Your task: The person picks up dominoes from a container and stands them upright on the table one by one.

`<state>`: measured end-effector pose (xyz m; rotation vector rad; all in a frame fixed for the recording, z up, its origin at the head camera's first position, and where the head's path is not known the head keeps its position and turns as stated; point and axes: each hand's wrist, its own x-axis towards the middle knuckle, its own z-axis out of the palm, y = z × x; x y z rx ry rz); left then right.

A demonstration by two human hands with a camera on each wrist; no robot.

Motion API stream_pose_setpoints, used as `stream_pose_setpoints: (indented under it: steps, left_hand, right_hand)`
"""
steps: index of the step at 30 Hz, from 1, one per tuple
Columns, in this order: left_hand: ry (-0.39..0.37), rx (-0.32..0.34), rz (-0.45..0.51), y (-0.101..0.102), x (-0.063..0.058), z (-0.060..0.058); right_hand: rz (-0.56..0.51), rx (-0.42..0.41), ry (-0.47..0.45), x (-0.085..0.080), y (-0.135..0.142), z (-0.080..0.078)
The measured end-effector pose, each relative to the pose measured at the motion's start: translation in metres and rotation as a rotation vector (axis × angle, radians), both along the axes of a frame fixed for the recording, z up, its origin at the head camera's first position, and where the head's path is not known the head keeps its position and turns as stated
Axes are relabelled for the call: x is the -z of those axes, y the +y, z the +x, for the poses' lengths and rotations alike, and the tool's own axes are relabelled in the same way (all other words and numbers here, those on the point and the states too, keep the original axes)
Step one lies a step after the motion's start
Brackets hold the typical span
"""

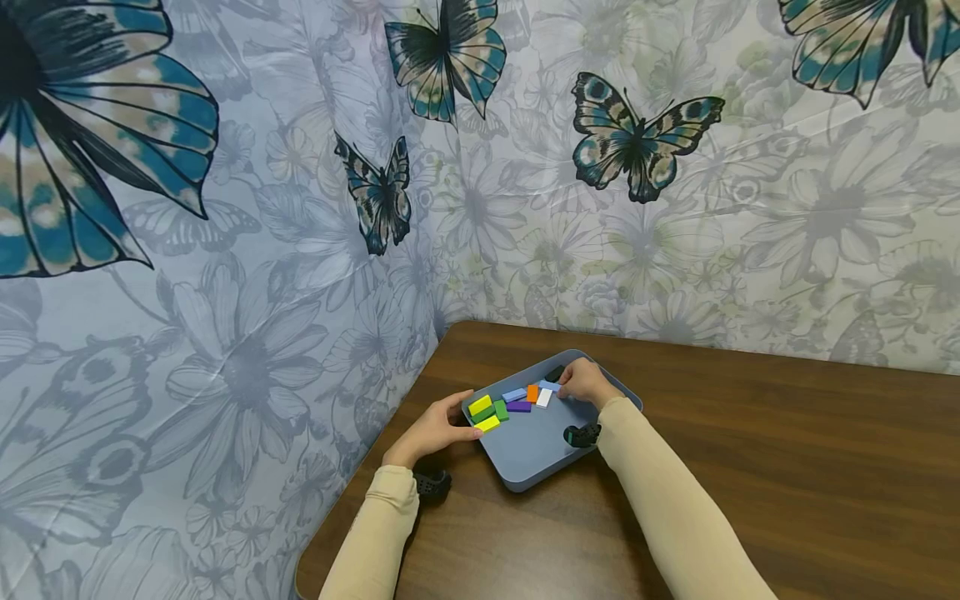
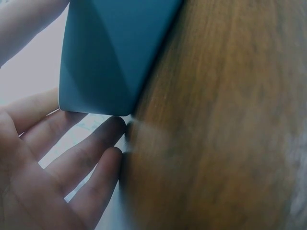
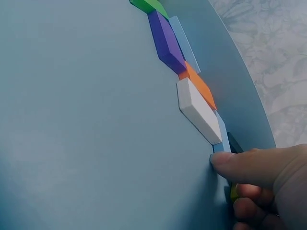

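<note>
A grey-blue tray point(image 1: 536, 454) on the table holds a chain of small coloured blocks. My left hand point(image 1: 437, 427) holds the tray's left corner, thumb on one side and fingers round the other; in the left wrist view its fingers lie against the outer wall. With thumb and fingers, my right hand point(image 1: 587, 382) pinches a light blue block point(image 3: 219, 147) at the chain's far end. It adjoins a white block point(image 3: 197, 111) and an orange block point(image 3: 201, 88). Further along are a purple block point(image 1: 518, 407), another light blue block point(image 1: 514, 395), green blocks point(image 1: 501, 409) and yellow blocks point(image 1: 487, 424).
A dark piece point(image 1: 555, 373) lies by the tray's back wall, next to my right hand. A yellow bit point(image 3: 234, 192) shows beside its fingers. The brown wooden table point(image 1: 787, 450) meets a butterfly-patterned wall point(image 1: 510, 275) behind. Black bands sit on both wrists.
</note>
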<state>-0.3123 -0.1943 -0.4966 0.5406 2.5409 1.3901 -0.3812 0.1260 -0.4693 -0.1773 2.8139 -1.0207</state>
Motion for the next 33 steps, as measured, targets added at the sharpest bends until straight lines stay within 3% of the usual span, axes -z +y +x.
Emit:
stream_pose_setpoints:
  steps: [23, 33]
  left_hand:
    - [-0.012, -0.018, -0.011, 0.002, -0.002, 0.001]
    - [0.007, 0.003, -0.014, 0.001, -0.001, -0.001]
  right_hand:
    - [-0.023, -0.071, 0.021, -0.021, 0.013, -0.002]
    - [-0.015, -0.067, 0.069, -0.035, 0.021, 0.008]
